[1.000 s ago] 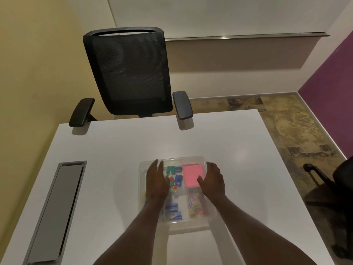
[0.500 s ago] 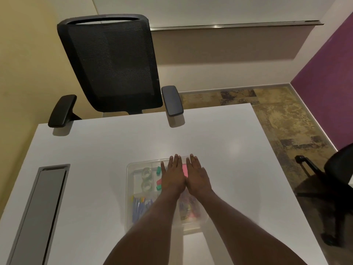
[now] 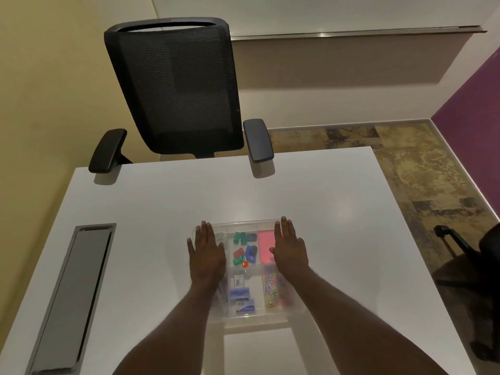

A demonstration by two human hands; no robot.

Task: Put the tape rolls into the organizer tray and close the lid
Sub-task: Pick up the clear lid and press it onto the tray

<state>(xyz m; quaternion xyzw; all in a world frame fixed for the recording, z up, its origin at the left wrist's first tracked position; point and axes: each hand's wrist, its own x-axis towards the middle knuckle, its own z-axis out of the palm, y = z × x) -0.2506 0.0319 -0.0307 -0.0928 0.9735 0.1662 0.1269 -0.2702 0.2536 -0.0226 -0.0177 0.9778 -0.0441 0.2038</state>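
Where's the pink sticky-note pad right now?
Head view: pink pad lies in the tray's far right compartment, beside the right hand.

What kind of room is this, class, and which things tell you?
Probably an office or meeting room: a black mesh office chair faces a white desk with a grey cable hatch, beneath a wall-mounted whiteboard.

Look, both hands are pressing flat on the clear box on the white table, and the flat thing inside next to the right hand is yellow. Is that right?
Not quite. The head view shows the left hand and right hand flat on the clear box on the white table, but the flat thing by the right hand is pink, not yellow.
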